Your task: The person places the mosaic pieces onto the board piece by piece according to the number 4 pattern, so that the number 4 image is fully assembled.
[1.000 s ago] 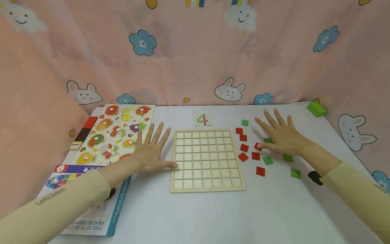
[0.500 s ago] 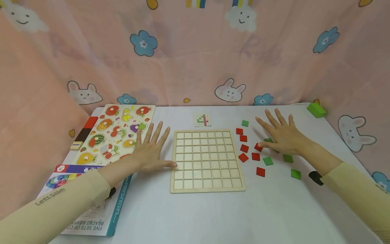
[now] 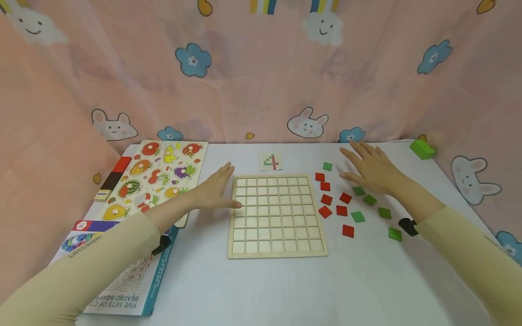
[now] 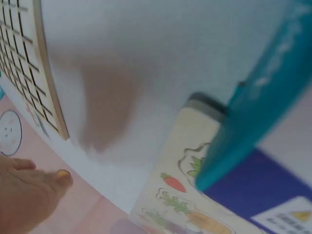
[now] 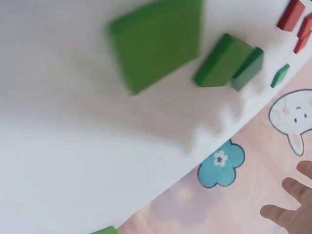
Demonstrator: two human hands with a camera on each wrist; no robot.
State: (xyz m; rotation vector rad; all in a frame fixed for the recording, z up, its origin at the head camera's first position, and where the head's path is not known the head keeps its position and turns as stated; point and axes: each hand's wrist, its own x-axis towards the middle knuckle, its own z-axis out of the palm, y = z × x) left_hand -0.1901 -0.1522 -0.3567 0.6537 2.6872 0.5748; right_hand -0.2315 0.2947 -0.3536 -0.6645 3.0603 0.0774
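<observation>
My left hand [image 3: 213, 190] hovers by the left edge of a wooden grid board [image 3: 278, 216]; its thumb overlaps the board's rim in the head view. Nothing is in its fingers, and its shadow falls on the white cloth in the left wrist view. My right hand [image 3: 373, 168], fingers extended and holding nothing, is over the table behind the scattered tiles. Red square tiles [image 3: 341, 210] lie just right of the board, with green square tiles [image 3: 384, 213] mostly farther right. A small pattern card [image 3: 271, 161] with a green and red design lies behind the board.
At the left lies a fruit puzzle board [image 3: 163, 174], with a flat box [image 3: 122, 290] in front overlapping it. Red, black and wooden pieces [image 3: 114, 176] sit along its left side. A green block [image 3: 422, 149] stands at the back right corner. A pink curtain [image 3: 244, 77] surrounds the table.
Both hands have turned from flat and spread to tilted, their fingers closer together. The left has shifted slightly right; the right has moved slightly back, uncovering more tiles.
</observation>
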